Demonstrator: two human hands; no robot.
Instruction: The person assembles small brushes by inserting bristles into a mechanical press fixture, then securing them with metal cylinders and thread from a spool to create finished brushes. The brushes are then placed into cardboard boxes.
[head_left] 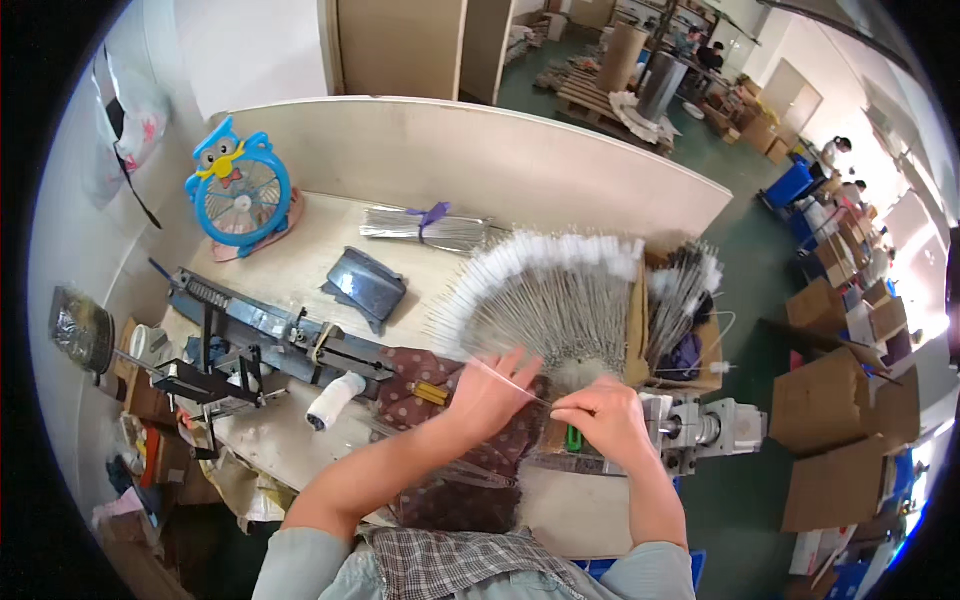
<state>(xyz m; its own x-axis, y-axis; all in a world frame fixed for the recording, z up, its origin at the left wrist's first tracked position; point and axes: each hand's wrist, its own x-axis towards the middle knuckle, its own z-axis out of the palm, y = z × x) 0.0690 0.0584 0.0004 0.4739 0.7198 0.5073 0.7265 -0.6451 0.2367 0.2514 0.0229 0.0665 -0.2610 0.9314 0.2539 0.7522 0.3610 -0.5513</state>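
My left hand [495, 396] lies with its fingers stretched out and apart at the near edge of a large fan of thin wire stems with white tufted ends [545, 300]. A thin pale stem [515, 384] runs slantwise across the back of it to my right hand. The thumb and fingers of my right hand [606, 415] are pinched on that stem's near end, beside a small green part [573, 438] and a metal machine head [700, 428]. A brown dotted cloth [470, 490] lies beneath my left forearm, with a yellow-handled tool [430, 393] on it.
A blue fan [243, 203] stands at the far left. Near it are a bundle of wires [425, 229] and a dark blue packet [367, 285]. A long slide mechanism [270, 325] and a white roll [336, 401] sit left. A cardboard box [705, 350] with tufted wires stands right.
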